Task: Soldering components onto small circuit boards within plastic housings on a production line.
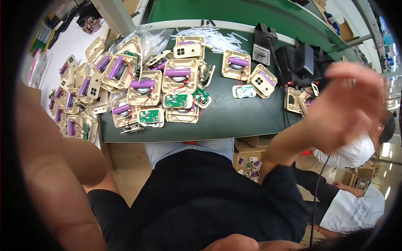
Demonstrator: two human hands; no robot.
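Observation:
My right hand [347, 104] is raised at the right, smeared by motion; its fingers look bent, and nothing can be made out in them. My left hand [54, 180] looms very close at the left edge, blurred, with its fingers not distinguishable. Neither hand touches the table. Below them, open beige plastic housings [180, 75] with purple cylindrical battery cells [142, 84], round dark parts and red wires crowd the left and middle of the table. Green circuit boards [178, 101] lie on several. Two more housings [235, 65] sit apart toward the right.
The dark green tabletop [234, 121] carries white strips [213, 38] and a clear plastic bag [157, 42] at the back. Black equipment [295, 62] with cables stands at the right. More housings fill a white surface at the left. Two people [351, 209] are at the right.

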